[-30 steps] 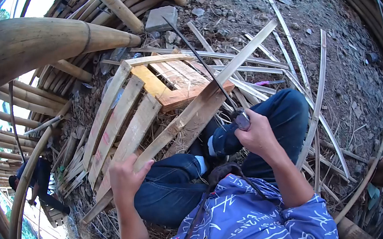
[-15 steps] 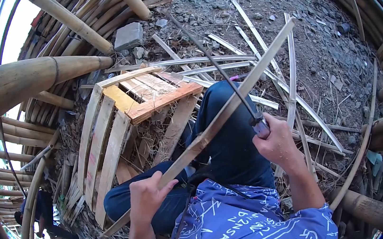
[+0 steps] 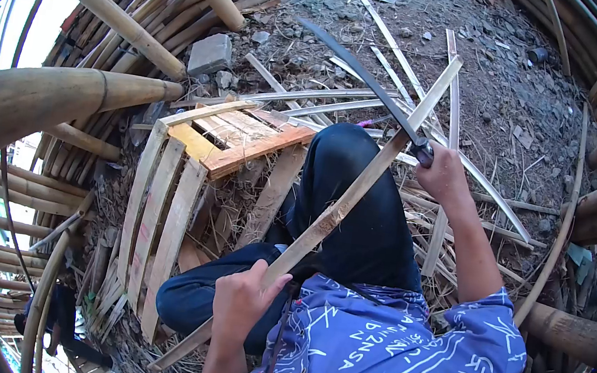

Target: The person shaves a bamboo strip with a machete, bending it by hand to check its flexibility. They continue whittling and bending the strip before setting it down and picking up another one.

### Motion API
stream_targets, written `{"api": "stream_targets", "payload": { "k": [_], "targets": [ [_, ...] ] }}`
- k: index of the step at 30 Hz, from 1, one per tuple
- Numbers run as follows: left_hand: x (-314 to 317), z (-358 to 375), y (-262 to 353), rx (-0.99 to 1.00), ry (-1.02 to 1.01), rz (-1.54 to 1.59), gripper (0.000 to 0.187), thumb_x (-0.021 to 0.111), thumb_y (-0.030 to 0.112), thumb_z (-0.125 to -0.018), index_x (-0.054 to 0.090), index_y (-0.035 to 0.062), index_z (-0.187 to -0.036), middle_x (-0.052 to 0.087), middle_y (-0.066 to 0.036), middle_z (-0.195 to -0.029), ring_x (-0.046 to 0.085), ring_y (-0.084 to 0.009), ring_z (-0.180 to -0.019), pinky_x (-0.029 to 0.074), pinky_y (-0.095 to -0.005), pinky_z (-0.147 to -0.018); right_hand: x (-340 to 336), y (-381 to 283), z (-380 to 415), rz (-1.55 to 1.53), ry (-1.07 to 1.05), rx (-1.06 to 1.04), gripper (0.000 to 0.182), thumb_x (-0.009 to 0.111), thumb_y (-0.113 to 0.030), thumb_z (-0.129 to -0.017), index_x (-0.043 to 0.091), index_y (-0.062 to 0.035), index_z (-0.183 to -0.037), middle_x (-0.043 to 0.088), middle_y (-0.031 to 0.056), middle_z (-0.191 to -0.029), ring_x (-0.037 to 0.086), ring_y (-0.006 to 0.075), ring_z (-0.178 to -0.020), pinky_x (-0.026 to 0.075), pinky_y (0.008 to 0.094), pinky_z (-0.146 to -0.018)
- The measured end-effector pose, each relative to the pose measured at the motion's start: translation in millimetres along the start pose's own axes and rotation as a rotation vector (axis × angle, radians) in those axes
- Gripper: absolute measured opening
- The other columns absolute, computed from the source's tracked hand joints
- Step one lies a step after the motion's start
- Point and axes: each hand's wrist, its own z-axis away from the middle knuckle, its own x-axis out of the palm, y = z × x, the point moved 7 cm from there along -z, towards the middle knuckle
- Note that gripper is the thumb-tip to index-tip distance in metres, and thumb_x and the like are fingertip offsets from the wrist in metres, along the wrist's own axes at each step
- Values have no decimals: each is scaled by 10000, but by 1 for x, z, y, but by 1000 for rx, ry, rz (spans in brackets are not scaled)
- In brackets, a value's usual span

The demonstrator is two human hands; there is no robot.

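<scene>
Hands: two, both closed in a grip, neither spread nor pressed together.
Left hand (image 3: 243,303): fingers and thumb wrapped around one long pale strip (image 3: 330,219), on its lower part.
Right hand (image 3: 443,176): closed around the handle of one knife (image 3: 371,83), which has a long, curved, dark blade.
Strip position: slanting across the wearer's legs (image 3: 364,202), two in number, both bent; its far end rises beyond the raised knee, its near end extends past the left wrist.
Knife position: blade crossing the strip near its far end, tip pointing away to the upper left; whether the edge bears on the wood, cannot tell.
Crate: one wooden crate (image 3: 273,152), in front of the legs, tilted; three long slats (image 3: 156,221) run down its left side.
Loose strips (image 3: 491,191): several, scattered and overlapping on the ground (image 3: 489,91); exact count cannot be told.
Grey block (image 3: 210,54): one, on the ground beyond the crate.
Bamboo poles (image 3: 33,98): many, along the left and right sides.
Other persons: one person (image 3: 60,321), at lower left, partly hidden behind a pole.
</scene>
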Motion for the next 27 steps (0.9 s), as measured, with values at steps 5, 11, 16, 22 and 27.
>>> {"api": "stream_targets", "payload": {
  "k": [5, 11, 16, 22, 27],
  "targets": [
    [1, 3, 5, -41, -4, 31, 457, 625, 465, -833, 495, 50, -693, 522, -161, -515, 563, -348, -506, 408, -410, -449, -2, -12, 21, -104, 22, 4, 146, 552, -79, -688, 590, -3, -806, 596, 258, -699, 587, 442, -735, 470, 504, -663],
    [-10, 1, 10, 22, -13, 6, 451, 610, 468, -845, 494, 59, -694, 523, -138, -503, 566, -322, -485, 413, -395, -438, -26, -14, 28, -177, 28, 33, 146, 581, -84, -686, 569, 21, -786, 580, 220, -642, 582, 391, -619, 443, 428, -582],
    [-29, -17, -10, 8, -15, -30, 428, 657, 436, -815, 517, 46, -706, 513, -148, -502, 557, -331, -488, 403, -395, -433, -19, -14, 13, -285, -40, 53, 133, 563, -70, -682, 546, 33, -764, 504, 156, -571, 454, 253, -516, 397, 369, -537],
    [-63, -46, -48, -7, -80, -57, 461, 660, 455, -809, 504, 44, -671, 506, -164, -506, 541, -348, -479, 388, -403, -429, -2, -44, -39, -212, -66, 2, 155, 547, -62, -669, 563, 49, -776, 519, 194, -581, 485, 283, -517, 411, 382, -551],
    [-84, -65, -82, 5, -71, -58, 454, 664, 434, -818, 492, 37, -678, 489, -172, -498, 527, -363, -471, 373, -408, -425, 6, -94, -81, -196, -129, -47, 175, 548, -53, -669, 577, 53, -805, 553, 211, -611, 536, 325, -545, 429, 394, -578]
  ]
}}
